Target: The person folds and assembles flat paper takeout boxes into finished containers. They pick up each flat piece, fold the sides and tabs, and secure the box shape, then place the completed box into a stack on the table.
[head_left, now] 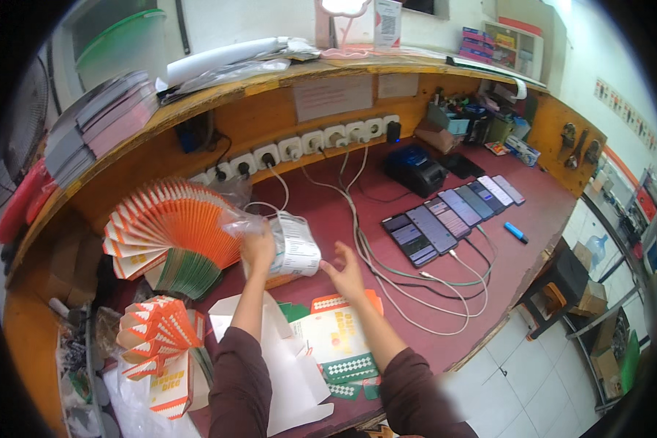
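My left hand (259, 250) is closed on the near left side of a plastic-wrapped packet (298, 244) with a white printed label; loose clear plastic bunches up by the fingers. To its right, my right hand (345, 270) has its fingers spread, with the thumb at the packet's lower right corner. Whether the thumb touches it is hard to tell. Below my forearms lie an unfolded white carton (288, 379) and flat orange, white and green printed boxes (336, 332). A big fan of folded orange and green cartons (171, 219) stands left of my left hand.
A smaller bunch of cartons (160, 336) sits at the near left. Several phones (434, 223) lie in a row on the right, with white cables (361, 241) looping across the red tabletop. Behind them are a black printer-like device (414, 168), a blue marker (516, 233) and wall sockets (312, 140).
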